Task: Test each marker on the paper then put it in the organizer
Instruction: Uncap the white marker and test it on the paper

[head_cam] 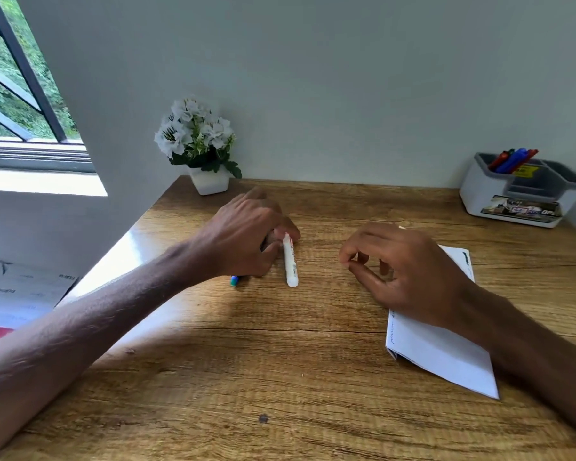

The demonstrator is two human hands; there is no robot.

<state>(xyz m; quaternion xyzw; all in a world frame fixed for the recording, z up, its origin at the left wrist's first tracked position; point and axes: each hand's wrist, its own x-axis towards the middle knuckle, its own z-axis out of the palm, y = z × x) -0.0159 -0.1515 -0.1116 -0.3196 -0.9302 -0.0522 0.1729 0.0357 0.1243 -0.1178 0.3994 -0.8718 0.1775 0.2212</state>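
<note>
Our left hand [246, 234] reaches over the middle of the wooden table [280, 377], fingers curled down at the far end of a white marker [290, 261]. They touch it, but we cannot tell whether they pinch it. That marker lies flat, its long axis running almost straight away from us, the near end free and the end with red print under our fingertips. A blue-green tip [235, 280] peeks out from beneath the heel of the same hand; the rest of it is hidden.

Our right hand [406, 271] hovers to the right of the marker, clenched loosely, thumb and forefinger meeting on nothing we can see. Its wrist covers part of a folded white paper [446, 354] with pen scribbles along the left edge.

At the far right corner stands the white and grey organizer [482, 194], red and blue markers [512, 159] leaning in its back left compartment. A pot of white flowers [210, 184] stands against the wall, beyond our left hand.
</note>
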